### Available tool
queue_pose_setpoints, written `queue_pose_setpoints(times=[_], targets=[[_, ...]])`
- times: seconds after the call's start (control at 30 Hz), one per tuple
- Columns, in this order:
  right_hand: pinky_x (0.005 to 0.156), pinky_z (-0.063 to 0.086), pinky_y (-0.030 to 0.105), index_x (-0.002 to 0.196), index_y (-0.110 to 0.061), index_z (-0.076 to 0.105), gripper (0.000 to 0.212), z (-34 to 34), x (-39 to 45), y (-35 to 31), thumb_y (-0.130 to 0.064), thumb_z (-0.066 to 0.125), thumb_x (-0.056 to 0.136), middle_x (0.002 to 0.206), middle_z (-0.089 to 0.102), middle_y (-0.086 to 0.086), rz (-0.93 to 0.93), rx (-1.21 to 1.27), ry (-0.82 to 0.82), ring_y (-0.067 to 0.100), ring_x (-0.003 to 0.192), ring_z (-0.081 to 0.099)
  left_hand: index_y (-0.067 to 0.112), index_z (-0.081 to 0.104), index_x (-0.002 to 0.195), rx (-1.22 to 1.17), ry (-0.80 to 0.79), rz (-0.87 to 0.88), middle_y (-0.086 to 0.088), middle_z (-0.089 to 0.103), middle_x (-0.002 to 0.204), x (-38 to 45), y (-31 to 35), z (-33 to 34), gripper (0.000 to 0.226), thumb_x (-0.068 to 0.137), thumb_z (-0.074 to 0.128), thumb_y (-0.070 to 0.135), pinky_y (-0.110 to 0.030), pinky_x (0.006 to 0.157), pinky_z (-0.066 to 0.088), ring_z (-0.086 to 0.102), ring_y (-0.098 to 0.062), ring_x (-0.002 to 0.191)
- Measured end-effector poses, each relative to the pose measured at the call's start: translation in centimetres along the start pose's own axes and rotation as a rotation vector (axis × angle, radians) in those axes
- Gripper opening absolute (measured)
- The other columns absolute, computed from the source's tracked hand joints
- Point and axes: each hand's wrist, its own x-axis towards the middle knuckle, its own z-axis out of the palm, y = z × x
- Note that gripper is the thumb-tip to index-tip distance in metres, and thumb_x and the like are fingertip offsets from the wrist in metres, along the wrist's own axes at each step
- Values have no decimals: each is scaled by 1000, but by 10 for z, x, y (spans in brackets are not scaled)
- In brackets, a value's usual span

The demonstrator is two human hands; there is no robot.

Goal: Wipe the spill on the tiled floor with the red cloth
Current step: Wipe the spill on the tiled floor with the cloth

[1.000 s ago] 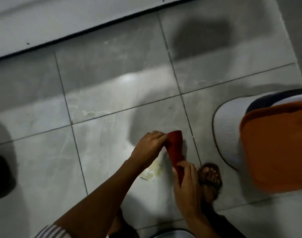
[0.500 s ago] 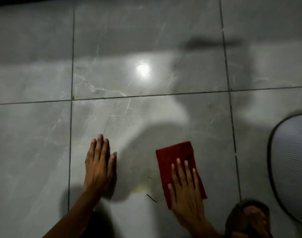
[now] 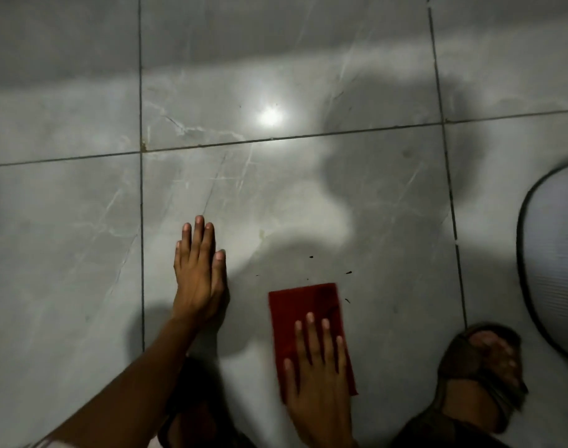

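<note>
The red cloth [image 3: 303,307] lies flat, folded into a rectangle, on the grey tiled floor [image 3: 82,253]. My right hand [image 3: 318,379] presses palm-down on its near half with fingers spread. My left hand [image 3: 198,270] rests flat on the bare tile to the left of the cloth and holds nothing. No yellowish puddle shows beside the cloth; a few dark specks [image 3: 349,272] dot the tile just beyond it, along with a faint yellowish mark [image 3: 262,234].
My foot in a brown sandal [image 3: 483,373] stands right of the cloth. A white ribbed rounded object [image 3: 554,253] sits at the right edge. A lamp reflection [image 3: 269,117] glares on the farther tile.
A second ago both hands held the cloth above the floor. It then went flat, and it has since slid left under my right hand, over where the yellowish puddle was.
</note>
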Motion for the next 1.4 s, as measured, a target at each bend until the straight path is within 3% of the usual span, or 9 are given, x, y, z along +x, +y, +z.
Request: queue_pose_setpoints(times=[0.2,0.33,0.53,0.67,0.83,0.93,1.1,1.23,1.4], targets=[[137,13,61,174,-16,18,82,-35,87,22,-36,49,101,186,7,5,112,70,138,33,171,8,20,3,179,190,69,32,2,-7,189,-5,8,15,70,117,16,50,-44,141,-8,-8,-21,176],[136,6,62,175,-26,8,73,-36,138,-24,-54,29,111,186,2,2,12,-23,115,37,171,3,19,7,179,239,109,64,1,-2,189,-6,3,22,68,117,17,47,-51,141,-3,-2,-22,176],[131,13,59,175,-28,12,70,1,64,-38,-54,29,112,186,4,2,-128,-61,31,34,171,5,20,6,179,187,107,62,3,-2,189,-6,3,20,65,118,13,41,-52,141,0,-3,-20,176],[134,14,60,174,-31,15,70,-16,42,15,-54,32,111,186,3,-2,67,-106,62,33,171,5,19,11,179,221,126,62,1,4,189,-6,4,20,65,118,16,41,-49,141,-1,0,-21,176],[135,16,63,175,-24,10,70,-49,138,17,-51,29,113,186,7,5,299,-68,199,38,171,7,18,12,178,223,127,57,0,5,189,-7,5,20,65,118,22,39,-50,141,-1,2,-22,176],[135,14,63,175,-23,10,71,-39,144,-18,-50,30,113,185,7,6,184,-64,165,39,170,5,18,11,179,219,119,57,0,3,189,-7,6,19,65,118,21,39,-53,141,2,0,-22,176],[132,10,58,175,-27,13,72,1,56,-48,-55,29,111,186,4,4,-40,-45,48,34,170,4,20,4,179,198,85,52,4,-5,189,-7,5,18,65,119,16,39,-52,141,-1,-6,-19,176],[136,4,56,174,-30,15,71,-2,26,-13,-54,34,110,186,1,0,67,-63,70,36,169,13,19,5,179,205,98,48,3,-3,189,-7,6,18,65,118,18,38,-54,141,2,-4,-21,176],[135,16,62,175,-25,10,70,-44,140,1,-51,30,113,186,7,6,372,-48,240,38,171,8,20,5,179,194,95,51,3,-5,189,-7,5,18,64,119,16,40,-54,141,2,-5,-20,176]])
